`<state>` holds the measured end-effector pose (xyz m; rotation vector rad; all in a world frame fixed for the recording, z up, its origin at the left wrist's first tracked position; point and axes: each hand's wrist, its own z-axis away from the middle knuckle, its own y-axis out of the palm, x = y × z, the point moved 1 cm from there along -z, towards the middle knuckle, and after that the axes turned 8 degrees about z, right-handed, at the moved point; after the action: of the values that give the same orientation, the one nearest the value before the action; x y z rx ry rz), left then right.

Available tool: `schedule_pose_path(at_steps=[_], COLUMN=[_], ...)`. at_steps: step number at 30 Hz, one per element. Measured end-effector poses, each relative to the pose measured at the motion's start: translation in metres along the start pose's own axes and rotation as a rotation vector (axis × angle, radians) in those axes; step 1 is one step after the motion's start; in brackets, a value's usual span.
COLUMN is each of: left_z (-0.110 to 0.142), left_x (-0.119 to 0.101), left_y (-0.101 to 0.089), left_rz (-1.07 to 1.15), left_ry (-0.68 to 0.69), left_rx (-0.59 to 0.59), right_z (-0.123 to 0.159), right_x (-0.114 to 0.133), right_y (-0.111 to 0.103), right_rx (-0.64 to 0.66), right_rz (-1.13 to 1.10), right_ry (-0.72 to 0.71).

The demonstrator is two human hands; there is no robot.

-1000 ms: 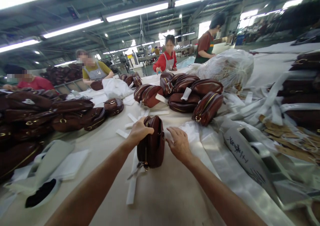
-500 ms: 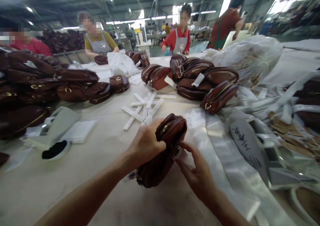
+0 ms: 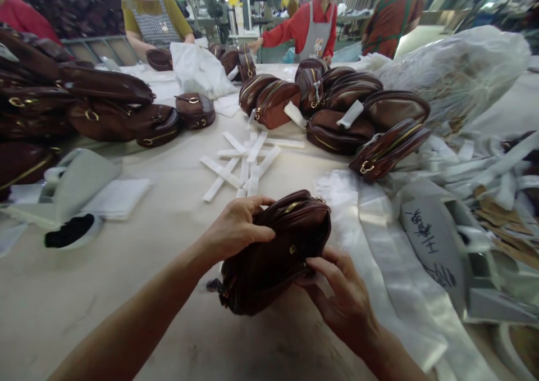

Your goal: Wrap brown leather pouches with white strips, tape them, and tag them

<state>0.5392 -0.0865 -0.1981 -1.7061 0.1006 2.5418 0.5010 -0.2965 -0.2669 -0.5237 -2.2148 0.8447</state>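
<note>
A dark brown leather handbag [image 3: 269, 263] is held tilted above the table, with a gold zip along its top and a small gold stud on its side. My left hand [image 3: 240, 226] is closed on the bag's upper left side, thumb across the front. At the lower right edge, my right hand [image 3: 337, 288] pinches what looks like a flap or pocket edge of the bag. The tips of some right fingers are hidden behind the leather. Just beyond the bag lies a loose pile of white strips [image 3: 244, 159].
Brown bags [image 3: 332, 111] are grouped at the back, with a taller stack [image 3: 84, 105] at left. Clear plastic sleeves [image 3: 379, 240] and a grey tape dispenser [image 3: 433, 246] lie right. Another dispenser [image 3: 84, 187] stands left. Co-workers stand across the table [image 3: 168, 280].
The bag has turned so more of its side shows, and the gold stud is visible. My right fingers have closed on its edge. The view has tipped down; a co-worker's arm now reaches out sideways.
</note>
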Motion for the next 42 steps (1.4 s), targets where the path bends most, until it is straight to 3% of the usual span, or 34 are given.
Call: schedule_pose_path(at_steps=[7,13,18,22,25,28,31,35,39,42], left_z=[-0.006,-0.001,0.009,0.014,0.016,0.016,0.016,0.016,0.016,0.015], left_x=[0.003,0.004,0.005,0.008,0.010,0.011,0.011,0.012,0.014,0.016], left_y=[-0.003,0.005,0.017,0.022,0.021,0.020,0.020,0.020,0.019,0.018], left_rz=[0.087,-0.115,-0.423,-0.508,-0.533,-0.536,-0.543,-0.576,-0.594,-0.599], left_ry=[-0.073,0.013,0.177,0.208,0.225,0.250,0.264,0.303,0.338,0.357], left_rx=[-0.046,-0.052,-0.101,-0.134,-0.122,-0.089,-0.064,-0.066,-0.060,-0.054], right_z=[-0.003,-0.034,-0.046,-0.051,-0.062,-0.076,-0.087,-0.091,-0.088,-0.083], right_x=[0.004,0.010,0.005,0.008,0.013,0.017,0.022,0.026,0.025,0.023], right_y=[-0.009,-0.019,-0.017,-0.022,-0.023,-0.024,-0.024,-0.018,-0.008,-0.005], right_rx=[0.075,0.151,0.355,0.489,0.663,0.895,1.065,1.059,1.082,1.023], right_rz=[-0.042,0.095,0.281,0.377,0.398,0.171,-0.224,-0.400,-0.410,-0.460], right_ry=[0.042,0.219,0.362,0.362,0.416,0.599,0.943,1.198,1.307,1.340])
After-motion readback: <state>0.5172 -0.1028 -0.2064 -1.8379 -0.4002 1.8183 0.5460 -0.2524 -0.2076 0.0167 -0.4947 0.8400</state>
